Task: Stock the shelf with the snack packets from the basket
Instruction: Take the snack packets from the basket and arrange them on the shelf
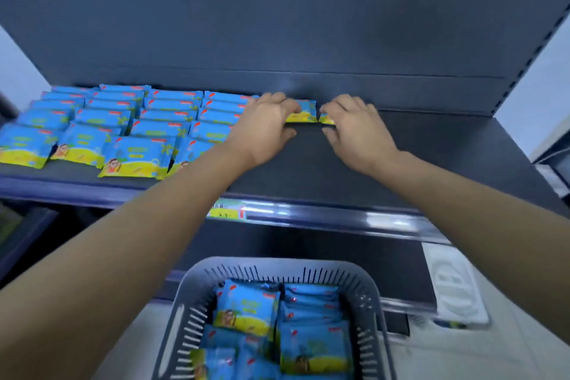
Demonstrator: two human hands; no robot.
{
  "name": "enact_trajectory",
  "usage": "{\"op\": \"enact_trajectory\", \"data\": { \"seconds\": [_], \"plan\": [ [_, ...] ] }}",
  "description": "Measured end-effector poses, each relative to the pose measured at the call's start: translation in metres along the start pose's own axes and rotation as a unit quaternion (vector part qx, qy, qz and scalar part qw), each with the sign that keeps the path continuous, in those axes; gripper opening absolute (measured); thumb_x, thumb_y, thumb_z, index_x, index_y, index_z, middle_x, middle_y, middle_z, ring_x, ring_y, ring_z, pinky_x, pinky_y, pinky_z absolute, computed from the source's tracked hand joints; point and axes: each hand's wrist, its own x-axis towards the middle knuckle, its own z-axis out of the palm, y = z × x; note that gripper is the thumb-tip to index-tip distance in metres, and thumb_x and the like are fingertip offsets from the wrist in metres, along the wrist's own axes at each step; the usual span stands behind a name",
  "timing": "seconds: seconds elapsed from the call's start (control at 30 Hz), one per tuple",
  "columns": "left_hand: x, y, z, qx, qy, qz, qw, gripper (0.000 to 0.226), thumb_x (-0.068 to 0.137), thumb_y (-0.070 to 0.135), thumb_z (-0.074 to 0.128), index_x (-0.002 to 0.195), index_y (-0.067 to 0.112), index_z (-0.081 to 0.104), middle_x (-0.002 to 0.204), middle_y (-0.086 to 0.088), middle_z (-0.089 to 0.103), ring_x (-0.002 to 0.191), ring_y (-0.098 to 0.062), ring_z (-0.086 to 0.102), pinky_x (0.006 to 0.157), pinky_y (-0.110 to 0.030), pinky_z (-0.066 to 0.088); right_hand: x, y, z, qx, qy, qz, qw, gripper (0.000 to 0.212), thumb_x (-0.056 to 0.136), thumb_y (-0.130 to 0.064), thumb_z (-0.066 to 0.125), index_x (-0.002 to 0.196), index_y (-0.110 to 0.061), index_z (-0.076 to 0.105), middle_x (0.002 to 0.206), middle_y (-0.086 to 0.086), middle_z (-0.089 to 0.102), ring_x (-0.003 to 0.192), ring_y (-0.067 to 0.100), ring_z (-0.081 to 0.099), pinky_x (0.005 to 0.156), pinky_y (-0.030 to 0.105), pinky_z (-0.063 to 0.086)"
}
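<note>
Already rows of snack packets [132, 129] filled the shelf [431, 157] left of our hands; our left hand [265, 123] and right hand [354, 129] each gripped another at the back, while the basket [277, 265] beneath our forearms held plenty more to stock.

Illegible price tag [226, 210]; basket [277, 265] bottom-cropped.

snack packets [135, 157]: thin plastic film, glossy, smooth, printed | shelf [339, 170]: dark deck, looks like painted metal, matt, smooth | back panel [277, 25]: same dark matt finish | front rail [339, 219]: blue plastic, glossy, catches light | price label [225, 210]: printed paper | basket [364, 293]: grey moulded plastic, matt, slotted walls
</note>
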Motion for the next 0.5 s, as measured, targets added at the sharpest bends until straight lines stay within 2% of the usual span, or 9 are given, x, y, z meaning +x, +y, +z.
{"op": "enact_trajectory", "data": {
  "seconds": [0.13,0.23,0.37,0.5],
  "plan": [
    [-0.079,0.013,0.005,-0.045,-0.049,0.008,0.998,0.042,0.082,0.017,0.067,0.122,0.009,0.058,0.119,-0.014,0.057,0.116,-0.031,0.050,0.100,-0.040,0.039,-0.064,-0.050,0.004,0.042,-0.024,0.021,0.999,0.040,0.091,-0.019,0.054,0.130,-0.011,0.050,0.131,0.011,0.049,0.125,0.032,0.043,0.100,0.042,0.032],
    [-0.140,0.018,0.034,-0.036,-0.132,0.020,0.990,0.041,0.083,0.020,0.067,0.121,0.009,0.058,0.119,-0.014,0.058,0.115,-0.032,0.051,0.097,-0.041,0.040,-0.115,-0.079,0.030,0.065,-0.077,0.034,0.994,0.040,0.091,-0.020,0.053,0.131,-0.013,0.049,0.133,0.008,0.048,0.125,0.028,0.042,0.101,0.040,0.032],
    [-0.209,0.014,0.082,-0.034,-0.278,-0.004,0.960,0.041,0.089,0.023,0.061,0.128,0.015,0.053,0.126,-0.008,0.053,0.120,-0.029,0.047,0.100,-0.039,0.036,-0.181,-0.101,0.076,0.075,-0.247,0.036,0.966,0.039,0.092,-0.022,0.054,0.130,-0.013,0.051,0.134,0.008,0.049,0.125,0.027,0.044,0.101,0.039,0.036],
    [-0.254,0.003,0.124,-0.016,-0.371,-0.024,0.928,0.042,0.089,0.022,0.061,0.129,0.015,0.051,0.132,-0.009,0.051,0.123,-0.028,0.047,0.102,-0.038,0.038,-0.230,-0.110,0.111,0.062,-0.446,0.039,0.892,0.043,0.093,-0.023,0.055,0.134,-0.013,0.049,0.141,0.010,0.048,0.128,0.030,0.045,0.104,0.038,0.040]
  ]
}}
